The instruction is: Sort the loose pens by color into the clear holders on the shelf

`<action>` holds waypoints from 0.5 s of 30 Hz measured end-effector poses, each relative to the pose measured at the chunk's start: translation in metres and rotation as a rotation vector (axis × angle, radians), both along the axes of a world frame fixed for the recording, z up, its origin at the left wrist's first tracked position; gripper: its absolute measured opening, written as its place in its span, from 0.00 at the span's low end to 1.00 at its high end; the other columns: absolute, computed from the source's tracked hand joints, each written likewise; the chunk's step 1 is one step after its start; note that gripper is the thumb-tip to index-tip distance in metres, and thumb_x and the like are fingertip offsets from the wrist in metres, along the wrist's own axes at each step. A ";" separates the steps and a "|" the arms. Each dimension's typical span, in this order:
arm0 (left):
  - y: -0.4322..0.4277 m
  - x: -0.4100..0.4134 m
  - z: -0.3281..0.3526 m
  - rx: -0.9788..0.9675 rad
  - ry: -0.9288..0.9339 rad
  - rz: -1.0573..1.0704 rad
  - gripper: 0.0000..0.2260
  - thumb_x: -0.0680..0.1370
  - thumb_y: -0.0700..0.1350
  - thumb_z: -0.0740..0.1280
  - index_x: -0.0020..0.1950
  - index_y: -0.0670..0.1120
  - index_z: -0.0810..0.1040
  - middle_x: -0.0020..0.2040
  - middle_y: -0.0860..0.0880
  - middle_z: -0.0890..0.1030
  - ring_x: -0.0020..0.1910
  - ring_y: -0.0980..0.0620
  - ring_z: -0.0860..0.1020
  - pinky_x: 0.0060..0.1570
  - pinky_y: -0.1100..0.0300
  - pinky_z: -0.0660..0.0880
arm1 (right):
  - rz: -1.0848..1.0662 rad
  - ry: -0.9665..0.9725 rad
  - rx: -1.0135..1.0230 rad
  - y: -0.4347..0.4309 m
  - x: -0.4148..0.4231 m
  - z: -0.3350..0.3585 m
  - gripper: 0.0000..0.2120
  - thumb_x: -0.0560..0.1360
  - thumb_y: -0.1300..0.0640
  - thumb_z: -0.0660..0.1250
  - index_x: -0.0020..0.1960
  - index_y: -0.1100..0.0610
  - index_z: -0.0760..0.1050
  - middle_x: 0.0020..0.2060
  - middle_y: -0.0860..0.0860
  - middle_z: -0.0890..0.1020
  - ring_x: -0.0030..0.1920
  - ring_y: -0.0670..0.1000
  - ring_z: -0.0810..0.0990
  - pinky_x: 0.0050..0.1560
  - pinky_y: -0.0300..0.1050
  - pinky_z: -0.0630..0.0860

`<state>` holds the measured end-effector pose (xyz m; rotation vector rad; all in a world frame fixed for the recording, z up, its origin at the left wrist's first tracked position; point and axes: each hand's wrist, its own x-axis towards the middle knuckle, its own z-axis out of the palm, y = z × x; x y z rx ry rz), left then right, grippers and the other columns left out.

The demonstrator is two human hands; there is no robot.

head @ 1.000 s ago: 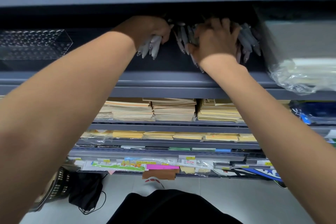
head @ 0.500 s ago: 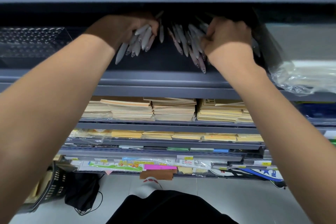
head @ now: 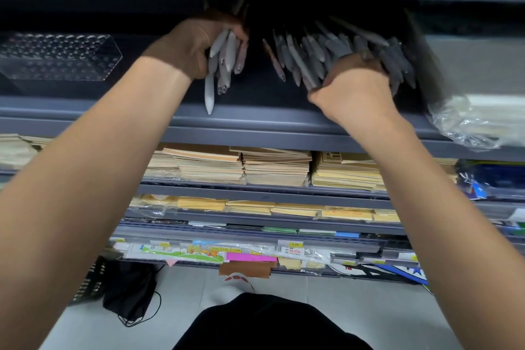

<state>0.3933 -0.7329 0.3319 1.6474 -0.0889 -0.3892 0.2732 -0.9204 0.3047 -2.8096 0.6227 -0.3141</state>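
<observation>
Moved: one pale pen (head: pixel 209 94) has slid lower from the left bunch.
Left hand (head: pixel 196 45): gripping a bunch of pens (head: pixel 228 57).
Right hand (head: pixel 352 88): closed on pens in the pile (head: pixel 326 51).
Holder (head: pixel 56 55): far left on the shelf (head: pixel 255 119).

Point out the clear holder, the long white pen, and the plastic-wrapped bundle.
clear holder (head: pixel 56 57), head view, its dimpled top face
long white pen (head: pixel 209 94), head view, lower barrel
plastic-wrapped bundle (head: pixel 480 122), head view, crinkled wrap

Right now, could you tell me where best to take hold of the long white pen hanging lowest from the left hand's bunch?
Pinch the white pen on its bare lower barrel, just above the tip, coming from the front of the shelf. It sticks out below the left hand and the other pens, so that stretch looks free.
</observation>
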 end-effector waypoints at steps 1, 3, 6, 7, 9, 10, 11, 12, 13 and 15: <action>0.001 0.003 -0.003 -0.052 0.007 0.037 0.15 0.75 0.34 0.64 0.27 0.41 0.74 0.26 0.43 0.75 0.28 0.46 0.73 0.41 0.56 0.71 | 0.013 -0.015 0.015 0.002 0.000 -0.001 0.21 0.69 0.40 0.69 0.49 0.57 0.75 0.46 0.58 0.79 0.46 0.58 0.77 0.43 0.42 0.68; 0.001 -0.001 -0.006 -0.193 0.031 0.087 0.13 0.76 0.33 0.63 0.32 0.41 0.74 0.27 0.44 0.75 0.27 0.48 0.75 0.36 0.59 0.75 | 0.037 -0.005 0.068 0.006 0.000 -0.001 0.20 0.70 0.40 0.68 0.48 0.57 0.76 0.44 0.56 0.80 0.40 0.56 0.74 0.40 0.40 0.67; 0.001 -0.009 -0.009 -0.432 0.098 0.193 0.11 0.75 0.30 0.63 0.34 0.40 0.71 0.32 0.43 0.73 0.30 0.48 0.75 0.33 0.59 0.76 | 0.093 -0.026 0.213 0.012 -0.007 -0.001 0.20 0.70 0.41 0.65 0.42 0.60 0.79 0.28 0.52 0.76 0.28 0.51 0.72 0.29 0.39 0.65; 0.002 -0.011 -0.010 -0.495 0.116 0.220 0.11 0.75 0.29 0.62 0.34 0.40 0.71 0.32 0.43 0.72 0.30 0.48 0.74 0.34 0.59 0.76 | 0.113 -0.051 0.289 0.015 -0.010 -0.002 0.20 0.69 0.42 0.65 0.40 0.60 0.79 0.25 0.52 0.75 0.26 0.51 0.71 0.28 0.39 0.66; 0.005 -0.017 -0.009 -0.544 0.142 0.266 0.11 0.75 0.30 0.61 0.34 0.40 0.70 0.31 0.44 0.72 0.28 0.49 0.74 0.31 0.61 0.75 | 0.138 -0.126 0.455 0.021 -0.017 -0.003 0.19 0.67 0.44 0.64 0.36 0.61 0.78 0.24 0.53 0.77 0.25 0.49 0.72 0.30 0.40 0.70; 0.008 -0.018 -0.009 -0.544 0.150 0.277 0.12 0.76 0.31 0.61 0.33 0.40 0.70 0.30 0.44 0.72 0.26 0.50 0.74 0.29 0.63 0.74 | 0.148 -0.166 0.522 0.024 -0.019 -0.003 0.18 0.66 0.45 0.64 0.35 0.61 0.77 0.25 0.53 0.80 0.25 0.48 0.72 0.30 0.41 0.71; 0.010 -0.020 -0.009 -0.574 0.163 0.261 0.14 0.76 0.32 0.61 0.31 0.41 0.70 0.28 0.46 0.72 0.25 0.51 0.73 0.28 0.64 0.73 | 0.160 -0.196 0.566 0.028 -0.021 -0.004 0.17 0.65 0.46 0.64 0.35 0.61 0.77 0.26 0.52 0.81 0.24 0.46 0.72 0.30 0.41 0.72; 0.012 -0.022 -0.010 -0.625 0.152 0.229 0.17 0.77 0.33 0.60 0.28 0.41 0.70 0.26 0.47 0.72 0.24 0.52 0.73 0.28 0.64 0.73 | 0.174 -0.212 0.600 0.031 -0.022 -0.004 0.16 0.65 0.46 0.64 0.35 0.60 0.77 0.26 0.51 0.82 0.22 0.46 0.72 0.28 0.40 0.72; 0.013 -0.025 -0.011 -0.647 0.138 0.189 0.20 0.79 0.34 0.59 0.26 0.42 0.71 0.24 0.48 0.72 0.23 0.53 0.73 0.29 0.64 0.72 | 0.189 -0.222 0.638 0.034 -0.022 -0.005 0.14 0.64 0.47 0.64 0.35 0.58 0.77 0.26 0.51 0.82 0.22 0.45 0.71 0.27 0.39 0.71; 0.017 -0.030 -0.012 -0.660 0.139 0.226 0.22 0.80 0.37 0.58 0.26 0.41 0.74 0.25 0.48 0.74 0.24 0.53 0.75 0.28 0.65 0.73 | 0.220 -0.237 0.735 0.036 -0.024 -0.007 0.13 0.64 0.47 0.64 0.35 0.58 0.78 0.24 0.50 0.81 0.21 0.45 0.71 0.23 0.37 0.68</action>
